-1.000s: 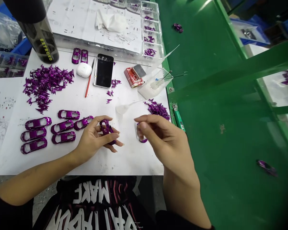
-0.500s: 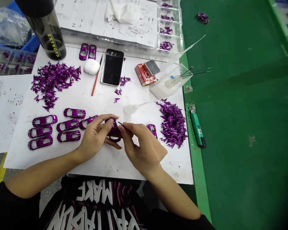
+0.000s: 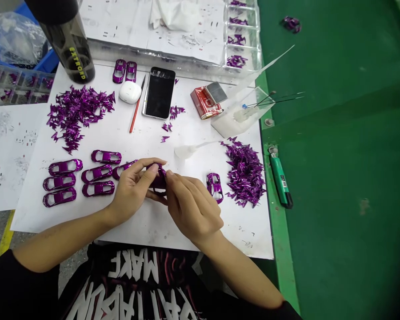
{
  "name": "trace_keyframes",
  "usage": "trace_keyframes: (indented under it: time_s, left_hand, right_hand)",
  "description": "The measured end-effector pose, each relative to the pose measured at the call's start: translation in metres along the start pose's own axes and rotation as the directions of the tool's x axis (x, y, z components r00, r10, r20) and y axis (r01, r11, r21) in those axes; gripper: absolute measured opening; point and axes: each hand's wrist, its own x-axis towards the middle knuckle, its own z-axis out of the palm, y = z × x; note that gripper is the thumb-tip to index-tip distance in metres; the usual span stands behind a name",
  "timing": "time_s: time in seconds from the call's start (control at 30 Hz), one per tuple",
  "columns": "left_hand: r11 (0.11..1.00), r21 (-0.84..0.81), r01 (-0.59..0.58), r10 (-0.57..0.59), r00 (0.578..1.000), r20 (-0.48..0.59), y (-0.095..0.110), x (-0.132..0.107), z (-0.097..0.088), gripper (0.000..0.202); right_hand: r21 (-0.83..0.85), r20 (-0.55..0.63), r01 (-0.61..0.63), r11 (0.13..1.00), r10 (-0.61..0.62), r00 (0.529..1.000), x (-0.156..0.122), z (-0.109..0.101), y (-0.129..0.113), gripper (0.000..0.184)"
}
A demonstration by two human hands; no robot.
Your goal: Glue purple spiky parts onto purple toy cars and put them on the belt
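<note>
Near edge of the white paper sheet (image 3: 143, 233) on the green tabletop (image 3: 336, 186) lies just below both wrists, with a band of bare sheet between them and that edge. The glossy purple car-body shell (image 3: 159, 177) sits above this band, off the sheet and mostly hidden by the hands, so its exact pose cannot be read. Left hand (image 3: 131, 193) curls around its left side, the left fingers (image 3: 146, 166) and thumb closed on it in a pinch. Right hand (image 3: 193, 206) comes in from the other side, the right fingers (image 3: 173, 180) pressed together against the shell, touching the left hand. Just left of the hands, seven more purple car-body shells (image 3: 96, 175) lie in loose rows, the nearest partly behind the left hand. Just right, a single purple shell (image 3: 214, 187) stands beside a heap of purple lightning-shaped metallic pieces (image 3: 245, 174). A translucent plastic dropper (image 3: 186, 151) lies above the hands, well apart from them. Further up sit a black smartphone (image 3: 159, 92) and a white earbud case (image 3: 130, 92).
</note>
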Motion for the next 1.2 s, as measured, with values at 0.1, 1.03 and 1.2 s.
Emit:
trace_keyframes:
  time_s: [0.1,1.03,1.2]
  left_hand:
    - [1.0,0.001,0.002,-0.002,1.0,0.0,0.0,0.0,0.0,0.034]
    - [0.926,0.248,-0.286,0.306,0.951,-0.049,0.004,-0.016,0.005,0.031]
    - [0.933,0.244,-0.264,0.287,0.956,-0.065,-0.001,-0.015,0.004,0.032]
  right_hand:
    - [-0.008,0.054,0.026,1.0,-0.025,0.998,-0.002,-0.001,0.0,0.045]
    - [-0.109,0.093,-0.324,0.94,0.335,0.938,0.009,0.004,-0.035,0.028]
    - [-0.085,0.192,-0.4,0.913,0.409,0.892,0.009,0.006,-0.031,0.011]
